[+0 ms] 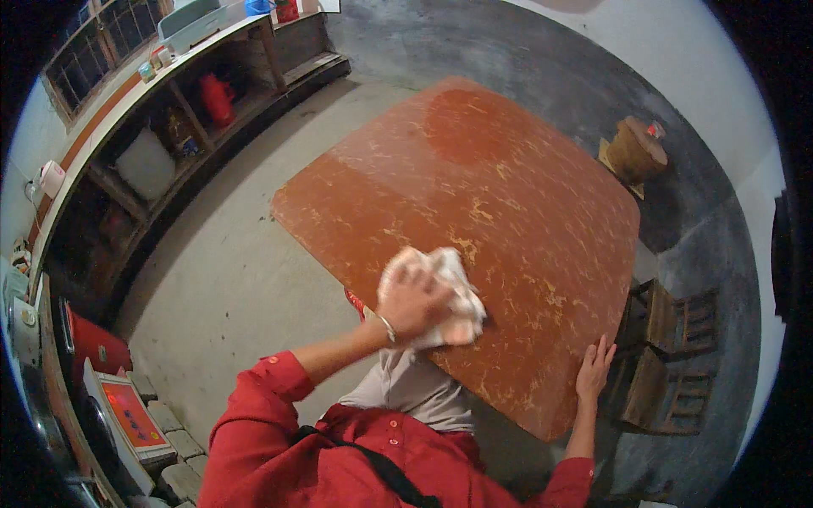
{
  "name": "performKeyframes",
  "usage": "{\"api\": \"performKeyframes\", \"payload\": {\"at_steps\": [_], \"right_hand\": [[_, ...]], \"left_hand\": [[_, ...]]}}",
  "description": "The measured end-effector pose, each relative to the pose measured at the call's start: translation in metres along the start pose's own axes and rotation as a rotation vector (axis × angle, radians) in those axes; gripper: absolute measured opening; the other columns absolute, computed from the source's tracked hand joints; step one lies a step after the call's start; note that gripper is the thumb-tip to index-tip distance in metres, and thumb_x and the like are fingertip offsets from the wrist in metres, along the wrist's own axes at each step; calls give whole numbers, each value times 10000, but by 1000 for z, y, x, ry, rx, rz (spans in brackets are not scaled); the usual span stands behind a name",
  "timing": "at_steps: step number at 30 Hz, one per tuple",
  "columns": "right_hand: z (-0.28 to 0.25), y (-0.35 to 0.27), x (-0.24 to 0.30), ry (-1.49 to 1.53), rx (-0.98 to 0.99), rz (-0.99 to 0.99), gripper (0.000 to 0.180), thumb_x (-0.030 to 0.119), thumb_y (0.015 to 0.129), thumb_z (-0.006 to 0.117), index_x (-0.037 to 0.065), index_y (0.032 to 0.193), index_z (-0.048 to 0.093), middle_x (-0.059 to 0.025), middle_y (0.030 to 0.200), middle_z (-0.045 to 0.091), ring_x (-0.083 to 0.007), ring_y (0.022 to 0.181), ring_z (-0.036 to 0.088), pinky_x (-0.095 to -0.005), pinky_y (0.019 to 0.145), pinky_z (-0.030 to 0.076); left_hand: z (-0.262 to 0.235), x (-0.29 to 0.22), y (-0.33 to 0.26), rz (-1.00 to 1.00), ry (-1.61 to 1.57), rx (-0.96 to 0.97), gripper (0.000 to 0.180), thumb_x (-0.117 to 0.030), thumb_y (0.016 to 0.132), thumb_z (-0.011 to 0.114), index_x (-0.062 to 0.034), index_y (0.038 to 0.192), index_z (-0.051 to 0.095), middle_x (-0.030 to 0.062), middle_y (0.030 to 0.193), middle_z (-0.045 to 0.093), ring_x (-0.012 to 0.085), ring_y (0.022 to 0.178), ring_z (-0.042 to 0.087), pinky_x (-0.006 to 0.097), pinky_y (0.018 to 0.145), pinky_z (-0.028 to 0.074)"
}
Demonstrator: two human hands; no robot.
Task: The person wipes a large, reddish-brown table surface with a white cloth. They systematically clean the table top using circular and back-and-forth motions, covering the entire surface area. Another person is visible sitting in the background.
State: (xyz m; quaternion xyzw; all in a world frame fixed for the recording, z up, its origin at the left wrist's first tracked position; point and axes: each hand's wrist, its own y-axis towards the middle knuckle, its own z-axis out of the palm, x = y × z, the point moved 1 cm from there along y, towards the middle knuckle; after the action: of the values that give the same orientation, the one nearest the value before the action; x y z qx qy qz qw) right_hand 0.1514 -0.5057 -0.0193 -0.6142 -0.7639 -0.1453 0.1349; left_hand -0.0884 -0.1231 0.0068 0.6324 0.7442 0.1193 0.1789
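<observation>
A long, low wooden shelf [193, 117] curves along the left wall, under a brown window with bars [106, 38]. On top sits a pale grey-blue plastic tub [190, 30], and farther along is a small pink box [52, 179]. Inside are a bright red jug-shaped thing [217, 99] and a big, pale, rounded thing [146, 165]. Near the bottom left lies a red paper sheet with yellow marks [134, 412]. On the right are a fat brown stump [633, 151] and two small brown wooden chairs [660, 315], side by side on the grey floor [220, 237]
</observation>
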Motion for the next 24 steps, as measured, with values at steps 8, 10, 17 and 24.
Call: {"api": "performKeyframes", "payload": {"at_steps": [8, 10, 17, 24], "right_hand": [[0, -6, 3, -43, -15, -15, 576, 424, 1018, 410, 132, 1506, 318, -224, 1584, 131, -424, 1410, 271, -486, 1104, 309], [6, -3, 0, -48, -10, -23, 584, 426, 1012, 425, 134, 1506, 316, -221, 1585, 132, -427, 1409, 270, -498, 1102, 309], [-5, -9, 29, -74, 21, 53, 611, 465, 1002, 425, 154, 1513, 303, -192, 1592, 137, -425, 1412, 262, -500, 1104, 304], [4, -1, 0, -76, -37, -17, 614, 484, 1005, 398, 160, 1516, 297, -199, 1589, 144, -434, 1403, 276, -505, 1091, 321]], "left_hand": [[-18, 198, 37, -650, 153, 190, 508, -511, 907, 507, -252, 1344, 515, 180, 1444, 426, 400, 1355, 346, 585, 1101, 202], [-4, 231, 46, -739, 212, 29, 521, -520, 903, 516, -244, 1344, 524, 179, 1409, 436, 379, 1348, 340, 596, 1093, 202], [50, 205, 114, -557, 15, 145, 596, -580, 899, 465, -272, 1410, 457, 142, 1488, 363, 382, 1396, 287, 655, 1109, 140], [27, 32, 63, 174, -202, 135, 462, -543, 874, 557, -298, 1265, 573, 129, 1367, 469, 333, 1348, 369, 676, 1086, 134]]}}
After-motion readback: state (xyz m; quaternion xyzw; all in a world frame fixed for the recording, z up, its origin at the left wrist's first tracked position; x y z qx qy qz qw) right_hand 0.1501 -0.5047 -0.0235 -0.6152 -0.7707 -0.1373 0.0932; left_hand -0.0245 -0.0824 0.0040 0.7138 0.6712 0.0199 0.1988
